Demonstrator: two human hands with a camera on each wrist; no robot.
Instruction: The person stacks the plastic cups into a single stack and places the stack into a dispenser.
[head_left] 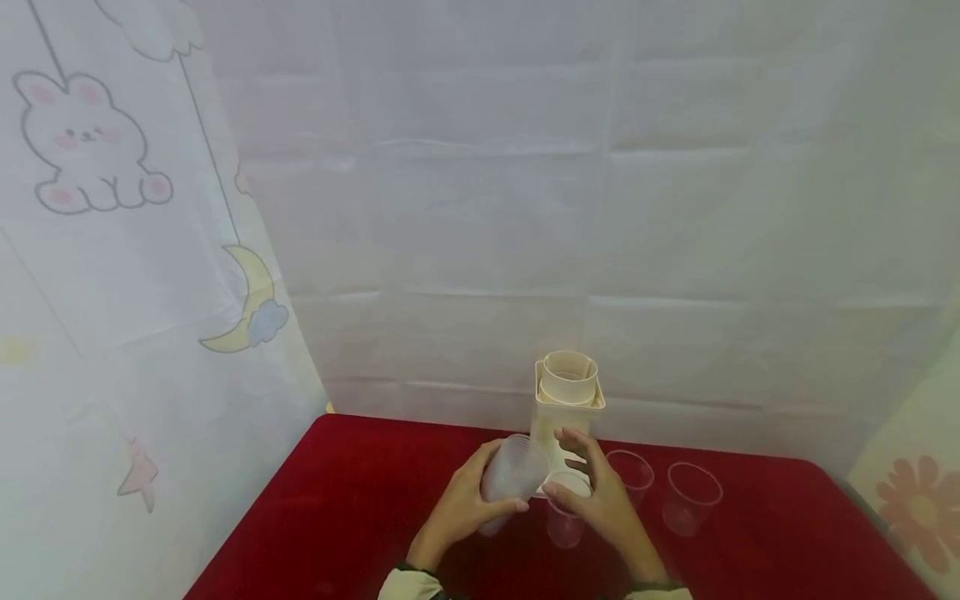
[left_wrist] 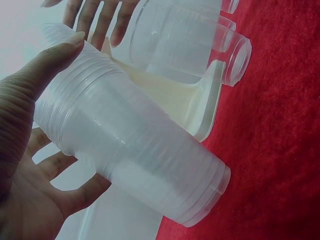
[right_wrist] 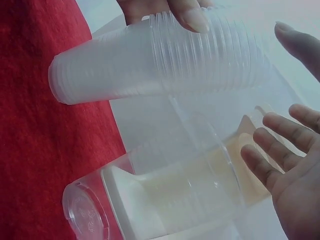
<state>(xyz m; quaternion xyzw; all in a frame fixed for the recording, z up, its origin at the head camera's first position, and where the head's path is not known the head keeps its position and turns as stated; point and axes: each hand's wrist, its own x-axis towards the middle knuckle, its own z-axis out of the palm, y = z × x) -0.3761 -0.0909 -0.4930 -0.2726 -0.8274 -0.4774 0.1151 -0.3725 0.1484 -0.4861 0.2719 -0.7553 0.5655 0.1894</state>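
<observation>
A stack of nested clear plastic cups (head_left: pixel 513 473) is gripped by my left hand (head_left: pixel 463 502), thumb on one side and fingers on the other. The stack tilts above the red table, its ribbed rims showing clearly in the left wrist view. My right hand (head_left: pixel 603 504) is to the right of the stack, thumb and fingers spread apart with nothing between them. In the right wrist view its fingers (right_wrist: pixel 275 135) stand clear of the stack. A single clear cup (head_left: pixel 566 529) stands upright close by the right hand, in front of a cream plastic holder (head_left: pixel 567 392).
Two more clear cups stand upright to the right, one (head_left: pixel 633 468) partly behind the right hand and another (head_left: pixel 691 500) farther right. The cream holder rises near the back edge of the red-covered table (head_left: pixel 360 492). A pale sheet (head_left: pixel 465 225) hangs behind.
</observation>
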